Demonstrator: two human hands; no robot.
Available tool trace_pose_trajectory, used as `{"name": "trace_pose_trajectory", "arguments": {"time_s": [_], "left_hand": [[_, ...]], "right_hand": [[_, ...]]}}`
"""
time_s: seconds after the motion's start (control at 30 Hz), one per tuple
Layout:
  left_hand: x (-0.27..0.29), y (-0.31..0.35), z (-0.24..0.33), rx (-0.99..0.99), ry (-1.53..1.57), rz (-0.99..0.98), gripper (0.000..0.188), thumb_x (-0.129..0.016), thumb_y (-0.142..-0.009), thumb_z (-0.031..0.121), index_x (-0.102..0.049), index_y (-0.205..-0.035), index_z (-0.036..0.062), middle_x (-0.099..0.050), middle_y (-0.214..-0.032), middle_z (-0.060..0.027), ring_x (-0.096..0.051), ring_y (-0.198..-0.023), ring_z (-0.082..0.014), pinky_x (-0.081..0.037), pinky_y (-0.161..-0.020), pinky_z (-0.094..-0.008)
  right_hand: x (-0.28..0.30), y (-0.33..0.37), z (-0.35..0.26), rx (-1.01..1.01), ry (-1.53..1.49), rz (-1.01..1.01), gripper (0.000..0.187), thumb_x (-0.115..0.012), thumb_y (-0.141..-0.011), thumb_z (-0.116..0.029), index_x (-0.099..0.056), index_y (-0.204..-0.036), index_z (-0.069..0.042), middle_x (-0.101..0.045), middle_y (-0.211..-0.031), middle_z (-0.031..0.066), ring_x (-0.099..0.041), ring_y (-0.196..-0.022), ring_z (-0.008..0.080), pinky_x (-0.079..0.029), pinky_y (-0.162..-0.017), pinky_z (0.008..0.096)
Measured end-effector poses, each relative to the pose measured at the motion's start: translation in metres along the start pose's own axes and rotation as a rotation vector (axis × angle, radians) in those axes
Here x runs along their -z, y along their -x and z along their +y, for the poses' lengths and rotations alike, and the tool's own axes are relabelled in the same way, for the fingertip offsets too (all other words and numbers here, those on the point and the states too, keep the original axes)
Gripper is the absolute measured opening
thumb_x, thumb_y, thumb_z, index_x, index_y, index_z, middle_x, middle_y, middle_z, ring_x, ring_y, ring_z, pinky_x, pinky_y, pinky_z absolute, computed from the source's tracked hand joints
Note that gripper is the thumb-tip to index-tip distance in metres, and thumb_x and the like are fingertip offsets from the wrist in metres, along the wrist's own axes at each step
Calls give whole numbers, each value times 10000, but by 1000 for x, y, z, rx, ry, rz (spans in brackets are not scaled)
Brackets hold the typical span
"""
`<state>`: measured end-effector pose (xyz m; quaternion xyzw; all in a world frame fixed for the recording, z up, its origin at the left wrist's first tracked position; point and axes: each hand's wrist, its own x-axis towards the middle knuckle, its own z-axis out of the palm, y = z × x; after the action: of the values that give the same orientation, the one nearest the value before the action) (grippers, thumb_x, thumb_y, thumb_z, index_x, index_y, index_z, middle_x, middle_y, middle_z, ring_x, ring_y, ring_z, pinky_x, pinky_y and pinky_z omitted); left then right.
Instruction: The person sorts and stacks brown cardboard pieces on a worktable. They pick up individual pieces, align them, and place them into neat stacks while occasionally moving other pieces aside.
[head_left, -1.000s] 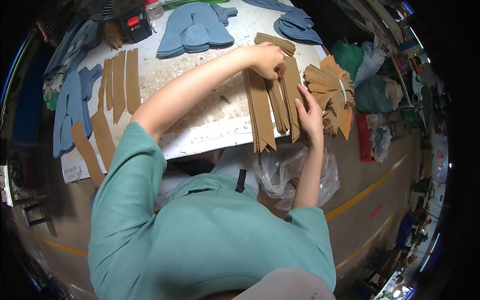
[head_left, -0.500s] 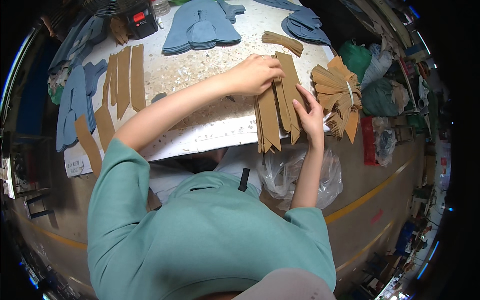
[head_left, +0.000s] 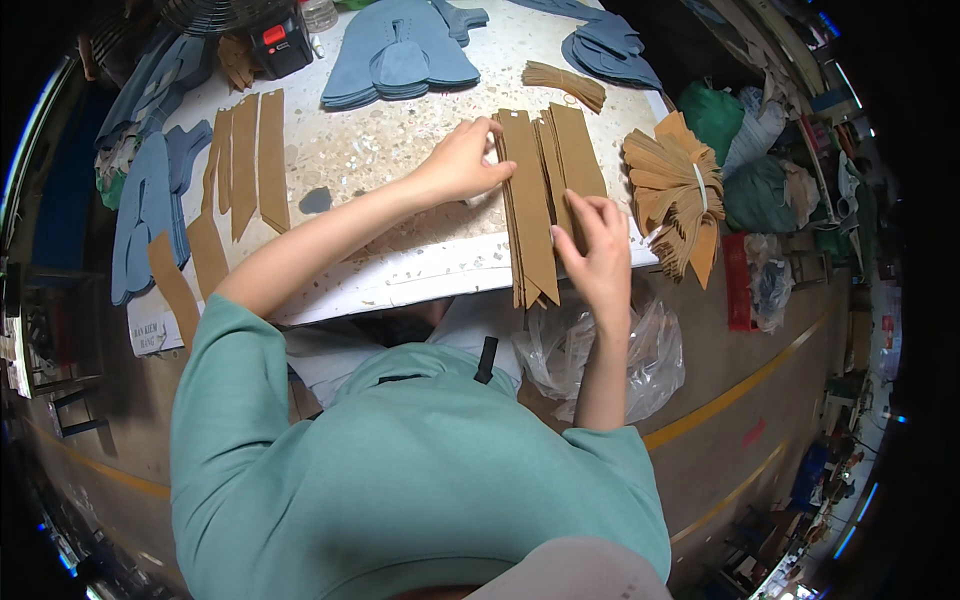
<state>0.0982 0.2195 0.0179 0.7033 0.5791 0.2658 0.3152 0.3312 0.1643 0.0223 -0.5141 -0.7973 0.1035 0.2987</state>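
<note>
Two stacks of long brown strips lie side by side at the table's front edge, ends cut to points. My left hand (head_left: 465, 163) is open at the outer edge of the left stack (head_left: 527, 215), its thumb against the strips and fingers apart by their far end. On the right stack (head_left: 578, 150) rests my right hand (head_left: 600, 250), open, thumb and fingers apart and slightly bent; it covers that stack's near end. A fanned bundle of tan strips (head_left: 665, 185), tied with a white band, sits right of this hand.
More brown strips (head_left: 270, 160) lie at the left beside blue cut pieces (head_left: 143, 220). Stacked blue pieces (head_left: 400, 60) and a small brown bundle (head_left: 565, 85) are farther back. A clear plastic bag (head_left: 650, 345) hangs below the front edge; a red crate (head_left: 738, 280) stands at right.
My left hand has moved left, off the strips' tops to the left stack's outer edge. My right hand has shifted left and nearer, from the right stack's outer edge onto it.
</note>
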Motion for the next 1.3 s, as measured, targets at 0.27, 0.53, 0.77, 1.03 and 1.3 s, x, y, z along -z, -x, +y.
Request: {"name": "trace_pose_trajectory", "arguments": {"time_s": [0.27,0.53,0.77,1.03,1.3], "left_hand": [[-38,50,6,21,395,-50,787,-733,-816,121,-275,-1440,-19,-436,-1282,-233,-691,-894,-217,-554,-806,-305],[-40,51,11,65,299,89,762,-724,-822,132,-309,-1440,-28,-438,-1270,-254,-696,-883,-213,-544,-816,-298],[-39,45,8,34,284,23,738,-708,-831,146,-325,-1430,-51,-442,-1281,-231,-702,-868,-224,-536,-842,-307],[-48,47,9,15,278,95,733,-705,-821,133,-335,-1428,-44,-452,-1270,-221,-695,-845,-211,-538,-818,-305],[-58,47,19,25,352,166,754,-681,-810,112,-295,-1420,-108,-444,-1207,-234,-685,-824,-230,-530,-820,-321]], "right_hand": [[0,6,-1,59,13,-22,355,-661,-807,-122,-652,-1153,-43,-607,-1075,106,-552,-1001,300,-445,-902,404],[-18,-70,16,203,73,-17,279,-651,-858,-131,-682,-1116,-29,-596,-987,116,-561,-915,287,-479,-830,386],[-35,-76,31,333,29,-96,303,-657,-856,-94,-680,-1154,-45,-569,-975,120,-564,-933,274,-470,-844,354],[-20,-68,45,229,-160,-1,293,-618,-886,-123,-678,-1169,-77,-600,-1046,123,-574,-1002,288,-463,-899,373],[-1,-28,53,-58,-51,-37,378,-620,-908,-152,-604,-1280,-84,-598,-1244,128,-582,-1132,274,-446,-966,354]]}}
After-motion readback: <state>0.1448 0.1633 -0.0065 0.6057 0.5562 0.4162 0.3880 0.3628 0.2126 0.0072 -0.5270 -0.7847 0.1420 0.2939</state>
